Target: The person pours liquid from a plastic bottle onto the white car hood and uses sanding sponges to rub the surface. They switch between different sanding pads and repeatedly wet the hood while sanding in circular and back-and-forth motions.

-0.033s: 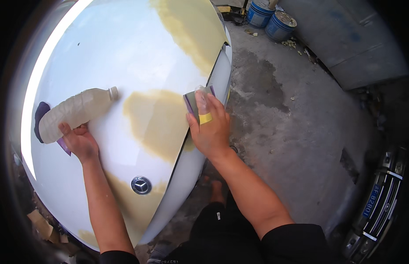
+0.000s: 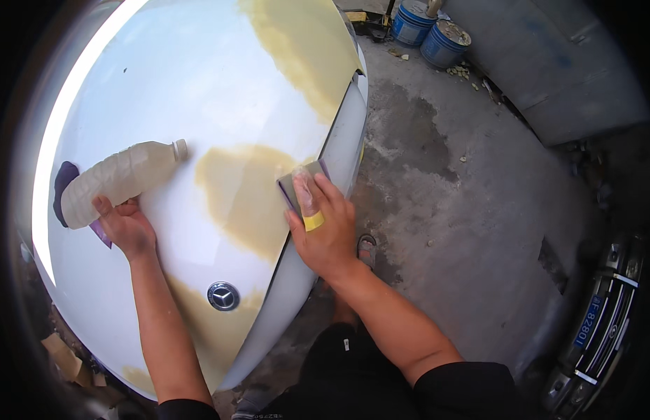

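Observation:
My left hand (image 2: 129, 227) is closed round the lower side of a clear plastic bottle (image 2: 125, 175) with cloudy contents, its neck pointing right, over the white car hood (image 2: 171, 91). Behind the bottle's base shows a dark purple piece (image 2: 64, 192) of unclear kind. My right hand (image 2: 326, 227) grips a grey sanding pad (image 2: 294, 183) with purple edges. The pad lies at the hood's right edge, beside a yellowish filler patch (image 2: 241, 196). One right finger is wrapped in clear plastic and yellow tape.
A round emblem (image 2: 223, 296) sits on the near part of the hood. Blue buckets (image 2: 445, 43) stand at the far right by a grey panel (image 2: 570, 70). Another car's front (image 2: 605, 322) is at the right rim. My sandaled foot (image 2: 367, 248) is on the concrete floor.
My right hand has moved the sanding pad nearer to me and slightly left along the hood edge. My foot shows more. The left hand and bottle have stayed put.

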Motion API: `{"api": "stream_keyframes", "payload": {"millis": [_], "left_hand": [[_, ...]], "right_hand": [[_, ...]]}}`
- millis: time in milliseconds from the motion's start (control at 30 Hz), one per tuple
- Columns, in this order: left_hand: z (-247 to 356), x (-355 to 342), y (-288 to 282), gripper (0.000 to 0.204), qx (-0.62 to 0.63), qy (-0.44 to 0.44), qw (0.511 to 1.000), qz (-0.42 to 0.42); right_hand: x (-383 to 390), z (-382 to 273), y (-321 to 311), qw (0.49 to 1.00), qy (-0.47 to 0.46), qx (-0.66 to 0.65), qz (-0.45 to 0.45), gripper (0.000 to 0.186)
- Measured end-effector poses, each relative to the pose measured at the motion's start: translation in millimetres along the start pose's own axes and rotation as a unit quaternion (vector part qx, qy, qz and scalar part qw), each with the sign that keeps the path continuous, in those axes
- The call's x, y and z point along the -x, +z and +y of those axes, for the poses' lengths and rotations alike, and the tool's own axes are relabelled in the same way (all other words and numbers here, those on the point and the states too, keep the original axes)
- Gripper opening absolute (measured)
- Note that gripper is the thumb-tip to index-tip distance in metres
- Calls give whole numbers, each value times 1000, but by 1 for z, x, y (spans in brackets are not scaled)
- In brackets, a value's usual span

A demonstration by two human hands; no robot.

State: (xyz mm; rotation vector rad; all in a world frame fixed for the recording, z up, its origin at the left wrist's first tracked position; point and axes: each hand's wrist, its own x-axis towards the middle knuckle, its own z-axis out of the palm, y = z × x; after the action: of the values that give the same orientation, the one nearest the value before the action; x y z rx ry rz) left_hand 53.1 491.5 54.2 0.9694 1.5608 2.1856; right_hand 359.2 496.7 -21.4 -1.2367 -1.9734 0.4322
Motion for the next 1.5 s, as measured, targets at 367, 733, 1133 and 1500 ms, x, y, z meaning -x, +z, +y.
{"api": "stream_keyframes", "payload": {"millis": [367,733,1133,1500], "left_hand": [[0,-2,0,61,9,0,1000,-6],[0,1,-1,57,25,-4,1000,9],[-3,2,0,59,5,8,998,57],[-4,2,9,61,16,17,995,100]], "right_hand": [[-40,24,6,999,4,42,8,58],[-91,35,11,994,-101,-13,-26,55],[-138,2,28,954,-254,-84,-133,60],[-177,-18,44,925,-312,-102,-190,58]]}}
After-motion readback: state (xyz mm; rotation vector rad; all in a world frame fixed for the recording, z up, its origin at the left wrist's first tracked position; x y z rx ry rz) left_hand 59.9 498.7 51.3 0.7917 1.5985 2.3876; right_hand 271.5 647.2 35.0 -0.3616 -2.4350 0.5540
